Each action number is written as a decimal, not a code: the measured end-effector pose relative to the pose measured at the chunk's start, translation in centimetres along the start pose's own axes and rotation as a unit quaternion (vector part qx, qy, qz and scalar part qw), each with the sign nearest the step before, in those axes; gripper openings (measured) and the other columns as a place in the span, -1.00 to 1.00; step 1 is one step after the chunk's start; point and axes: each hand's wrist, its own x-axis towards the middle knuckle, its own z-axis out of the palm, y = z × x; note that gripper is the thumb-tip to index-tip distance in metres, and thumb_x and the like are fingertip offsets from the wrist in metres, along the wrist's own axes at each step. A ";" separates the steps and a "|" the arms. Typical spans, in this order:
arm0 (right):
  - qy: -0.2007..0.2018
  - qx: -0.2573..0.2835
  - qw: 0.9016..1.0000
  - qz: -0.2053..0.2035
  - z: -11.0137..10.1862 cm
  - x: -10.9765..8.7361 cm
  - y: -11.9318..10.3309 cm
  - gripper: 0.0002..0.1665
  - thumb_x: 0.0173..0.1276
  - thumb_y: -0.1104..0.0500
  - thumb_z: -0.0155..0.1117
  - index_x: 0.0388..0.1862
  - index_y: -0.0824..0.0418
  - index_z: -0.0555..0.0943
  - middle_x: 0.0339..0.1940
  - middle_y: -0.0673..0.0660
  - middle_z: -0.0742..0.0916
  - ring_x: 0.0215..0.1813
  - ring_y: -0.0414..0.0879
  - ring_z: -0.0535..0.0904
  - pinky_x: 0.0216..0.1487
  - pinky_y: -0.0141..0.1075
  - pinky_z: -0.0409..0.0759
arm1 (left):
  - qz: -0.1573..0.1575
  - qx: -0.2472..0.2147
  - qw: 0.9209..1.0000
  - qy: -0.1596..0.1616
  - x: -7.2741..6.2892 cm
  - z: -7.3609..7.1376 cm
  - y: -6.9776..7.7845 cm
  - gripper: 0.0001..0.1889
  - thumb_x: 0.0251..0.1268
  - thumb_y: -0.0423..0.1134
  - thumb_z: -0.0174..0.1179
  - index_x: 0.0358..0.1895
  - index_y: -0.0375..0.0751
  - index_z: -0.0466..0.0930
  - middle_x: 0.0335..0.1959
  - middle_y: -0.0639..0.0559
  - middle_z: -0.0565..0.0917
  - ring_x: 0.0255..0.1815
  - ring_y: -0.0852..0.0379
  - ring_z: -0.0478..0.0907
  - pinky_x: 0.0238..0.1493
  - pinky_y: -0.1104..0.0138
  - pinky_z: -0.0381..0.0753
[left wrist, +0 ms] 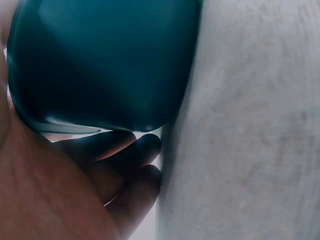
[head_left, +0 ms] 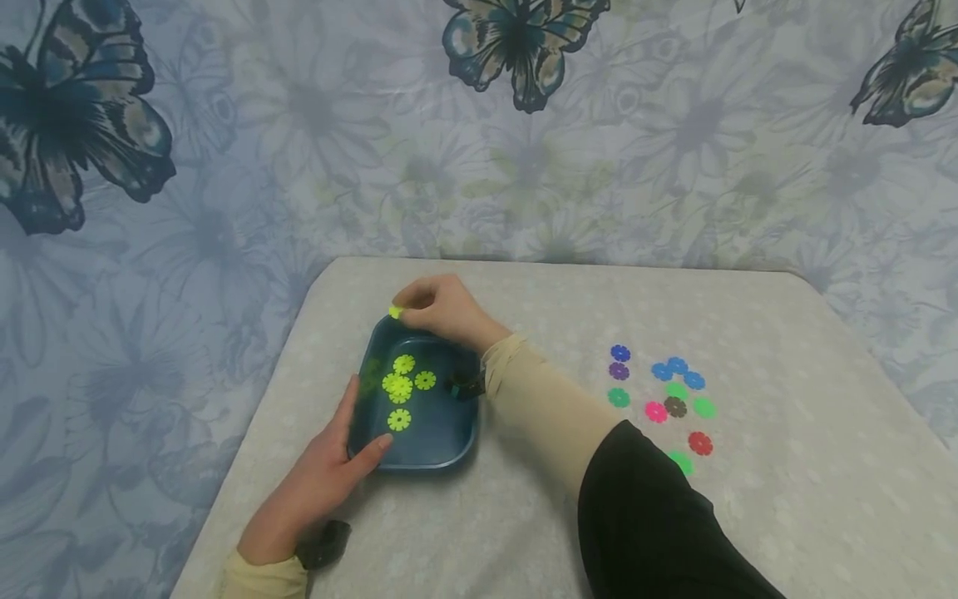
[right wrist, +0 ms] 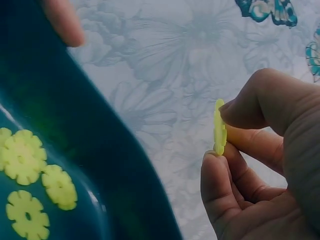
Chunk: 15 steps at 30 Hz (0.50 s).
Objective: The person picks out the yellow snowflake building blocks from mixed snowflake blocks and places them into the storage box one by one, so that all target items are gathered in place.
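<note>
A dark teal tray (head_left: pixel 437 441) rests on the cloth-covered table. My left hand (head_left: pixel 310 478) holds its left side, thumb at the near rim and fingers along the outer wall. In the left wrist view those fingers (left wrist: pixel 135 165) curve beside the tray's side. Above the tray's far rim, my right hand (head_left: pixel 458 314) pinches a yellow flower-shaped disc (right wrist: pixel 219 127) between thumb and fingertips. The right wrist view shows the disc edge-on, apart from the tray. Several yellow flower-shaped discs (head_left: pixel 400 420) lie on the tray's floor, some overlapping.
Right of the tray, loose flower-shaped discs lie on the table (head_left: pixel 808 499): blue (head_left: pixel 677 364), purple (head_left: pixel 619 371), green (head_left: pixel 703 407), pink (head_left: pixel 655 411), brown (head_left: pixel 675 406) and red (head_left: pixel 700 443). A butterfly-patterned wall (head_left: pixel 524 183) stands behind the table.
</note>
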 end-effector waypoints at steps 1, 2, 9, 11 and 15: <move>-0.002 -0.003 1.000 0.002 0.3 0.0 0.1 -0.73 0.32 0.23 0.40 -0.01 0.16 0.78 -0.11 0.04 0.81 -0.08 -0.12 0.71 -0.04 -0.30 0.69 | 0.001 -0.001 1.000 -0.001 0.0 0.0 0.0 0.05 0.51 0.27 0.09 0.68 0.10 -0.53 0.72 -0.18 -0.20 0.69 -0.33 -0.12 0.54 -0.33 0.03; -0.005 -0.006 1.000 0.006 0.5 0.0 0.3 -0.73 0.31 0.24 0.40 -0.01 0.17 0.78 -0.11 0.04 0.81 -0.08 -0.12 0.72 -0.04 -0.30 0.69 | 0.003 0.000 1.000 0.000 0.0 -0.1 0.1 0.05 0.52 0.26 0.09 0.68 0.10 -0.53 0.72 -0.19 -0.20 0.68 -0.34 -0.12 0.53 -0.33 0.04; -0.058 -0.075 0.994 0.046 2.6 0.0 2.1 -0.67 0.34 0.21 0.41 0.09 0.18 0.77 -0.01 0.05 0.81 0.01 -0.13 0.70 -0.02 -0.35 0.68 | -0.002 -0.001 1.000 0.000 -0.1 -0.2 0.2 0.05 0.52 0.25 0.09 0.68 0.10 -0.53 0.72 -0.21 -0.19 0.68 -0.35 -0.11 0.53 -0.34 0.04; -0.071 -0.098 0.991 0.059 3.0 0.0 2.6 -0.65 0.33 0.22 0.42 0.09 0.17 0.77 0.01 0.04 0.81 0.02 -0.13 0.70 -0.02 -0.35 0.68 | -0.003 -0.002 1.000 0.000 0.0 -0.1 0.3 0.05 0.52 0.26 0.09 0.68 0.10 -0.53 0.72 -0.20 -0.19 0.68 -0.35 -0.11 0.53 -0.34 0.04; -0.091 -0.139 0.984 0.071 3.6 -0.1 2.8 -0.60 0.31 0.21 0.42 0.14 0.17 0.75 0.06 0.06 0.80 0.06 -0.10 0.69 0.03 -0.31 0.69 | -0.002 -0.001 1.000 -0.002 0.0 0.0 0.3 0.05 0.52 0.26 0.09 0.68 0.09 -0.53 0.72 -0.20 -0.19 0.68 -0.35 -0.10 0.52 -0.34 0.04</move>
